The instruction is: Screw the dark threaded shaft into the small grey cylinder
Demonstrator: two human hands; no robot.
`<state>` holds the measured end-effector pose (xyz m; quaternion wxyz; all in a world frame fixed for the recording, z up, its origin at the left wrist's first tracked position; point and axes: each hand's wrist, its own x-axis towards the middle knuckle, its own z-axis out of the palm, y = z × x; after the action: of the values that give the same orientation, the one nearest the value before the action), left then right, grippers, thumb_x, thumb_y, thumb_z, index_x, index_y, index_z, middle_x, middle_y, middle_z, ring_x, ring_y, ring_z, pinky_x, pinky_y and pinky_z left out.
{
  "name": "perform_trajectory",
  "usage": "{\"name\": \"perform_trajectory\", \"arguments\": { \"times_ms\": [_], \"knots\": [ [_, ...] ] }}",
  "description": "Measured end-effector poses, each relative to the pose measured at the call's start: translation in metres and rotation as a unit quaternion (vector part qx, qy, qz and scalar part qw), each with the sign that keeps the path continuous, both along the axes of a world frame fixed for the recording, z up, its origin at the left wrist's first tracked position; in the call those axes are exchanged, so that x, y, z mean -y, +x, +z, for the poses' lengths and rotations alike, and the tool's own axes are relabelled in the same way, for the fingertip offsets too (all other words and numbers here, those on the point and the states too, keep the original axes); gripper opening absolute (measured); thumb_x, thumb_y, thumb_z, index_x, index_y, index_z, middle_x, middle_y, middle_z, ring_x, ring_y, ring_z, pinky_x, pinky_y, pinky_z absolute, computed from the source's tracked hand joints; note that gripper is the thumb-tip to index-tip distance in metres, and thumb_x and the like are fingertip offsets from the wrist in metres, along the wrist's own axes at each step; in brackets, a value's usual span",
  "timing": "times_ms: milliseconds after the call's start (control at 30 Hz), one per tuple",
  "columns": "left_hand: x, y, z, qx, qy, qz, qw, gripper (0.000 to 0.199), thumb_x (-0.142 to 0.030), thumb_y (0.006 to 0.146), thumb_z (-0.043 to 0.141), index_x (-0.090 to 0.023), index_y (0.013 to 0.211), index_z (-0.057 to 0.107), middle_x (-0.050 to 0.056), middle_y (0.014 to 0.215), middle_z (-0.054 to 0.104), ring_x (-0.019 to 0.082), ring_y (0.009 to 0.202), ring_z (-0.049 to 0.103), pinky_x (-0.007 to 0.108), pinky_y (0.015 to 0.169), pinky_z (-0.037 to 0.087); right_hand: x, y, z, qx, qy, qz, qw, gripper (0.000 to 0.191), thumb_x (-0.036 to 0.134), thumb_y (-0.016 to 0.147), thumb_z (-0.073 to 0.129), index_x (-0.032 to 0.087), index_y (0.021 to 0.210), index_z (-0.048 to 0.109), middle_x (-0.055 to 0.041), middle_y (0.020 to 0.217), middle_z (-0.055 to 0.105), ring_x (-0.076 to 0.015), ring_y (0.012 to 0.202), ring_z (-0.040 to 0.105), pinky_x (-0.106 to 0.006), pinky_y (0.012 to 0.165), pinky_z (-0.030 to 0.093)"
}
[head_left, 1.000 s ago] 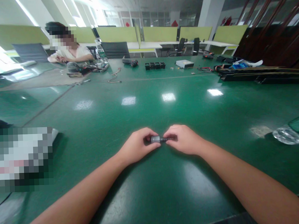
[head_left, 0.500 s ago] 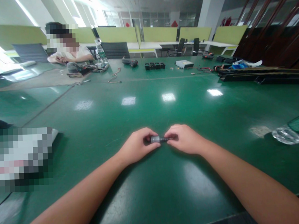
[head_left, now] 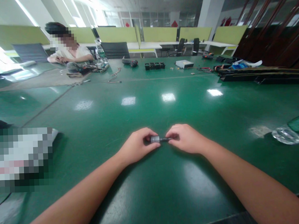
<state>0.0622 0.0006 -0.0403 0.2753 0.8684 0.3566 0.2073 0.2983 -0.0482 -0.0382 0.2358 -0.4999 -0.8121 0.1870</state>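
A small grey cylinder with a thin dark ribbed shaft (head_left: 155, 139) lies level between my hands, just over the green table (head_left: 149, 115); its exact kind is not clear. My left hand (head_left: 136, 145) is closed around the grey cylinder end, thumb at the near side and fingers at the far side. The thumb and fingers of my right hand (head_left: 186, 138) pinch the tip of the dark shaft on the right. Part of each end is hidden by my fingers.
At left sits a pixelated pale box (head_left: 23, 152). A clear glass-like object (head_left: 287, 135) stands at right. Across the far side are a black row of parts (head_left: 155, 65), a silver box (head_left: 184, 64), dark long strips (head_left: 263, 76) and a bottle (head_left: 101, 53). Another person (head_left: 70, 52) sits at the far left.
My right hand has shifted very slightly to the right along the dark shaft. My left hand and the grey cylinder look unmoved. The other person's head has moved a little.
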Motion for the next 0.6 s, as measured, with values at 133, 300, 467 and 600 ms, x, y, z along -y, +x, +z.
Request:
{"name": "perform_trajectory", "arguments": {
  "times_ms": [133, 300, 467, 600],
  "knots": [
    [-0.0003, -0.0006, -0.0003, 0.0, 0.001, -0.003, 1.0, 0.025, -0.04, 0.083, 0.071, -0.02, 0.097, 0.07, 0.003, 0.088, 0.068, 0.018, 0.078, 0.062, 0.028, 0.071, 0.049, 0.0, 0.001, 0.0007, 0.004, -0.005, -0.002, 1.0, 0.012, 0.016, 0.082, 0.067, 0.018, 0.091, 0.075, -0.0034, 0.084, 0.07, -0.0153, 0.078, 0.06, -0.027, 0.071, 0.044],
    [-0.0007, -0.0012, -0.0016, 0.001, 0.001, -0.006, 1.0, 0.025, -0.04, 0.083, 0.071, -0.02, 0.099, 0.069, 0.003, 0.089, 0.068, 0.018, 0.079, 0.062, 0.029, 0.071, 0.05, 0.0004, 0.0032, 0.0036, 0.016, -0.007, -0.001, 1.0, 0.012, 0.017, 0.083, 0.067, 0.019, 0.091, 0.076, -0.0037, 0.085, 0.071, -0.0157, 0.079, 0.061, -0.028, 0.072, 0.045],
    [-0.0004, -0.0009, -0.0017, 0.003, -0.003, -0.007, 1.0, 0.025, -0.039, 0.083, 0.071, -0.02, 0.098, 0.069, 0.002, 0.089, 0.068, 0.018, 0.079, 0.062, 0.029, 0.072, 0.049, 0.0014, 0.0053, 0.0057, 0.029, -0.012, 0.0, 0.999, 0.013, 0.016, 0.083, 0.067, 0.02, 0.092, 0.076, -0.0037, 0.087, 0.071, -0.0158, 0.081, 0.062, -0.028, 0.074, 0.045],
    [-0.0003, -0.0009, -0.0013, 0.003, -0.007, -0.007, 1.0, 0.024, -0.039, 0.083, 0.072, -0.02, 0.098, 0.069, 0.002, 0.089, 0.068, 0.018, 0.079, 0.062, 0.028, 0.072, 0.049, 0.002, 0.0061, 0.0064, 0.035, -0.017, -0.001, 0.999, 0.013, 0.017, 0.083, 0.067, 0.02, 0.091, 0.076, -0.0033, 0.086, 0.072, -0.0155, 0.08, 0.062, -0.028, 0.073, 0.045]
  ]
}}
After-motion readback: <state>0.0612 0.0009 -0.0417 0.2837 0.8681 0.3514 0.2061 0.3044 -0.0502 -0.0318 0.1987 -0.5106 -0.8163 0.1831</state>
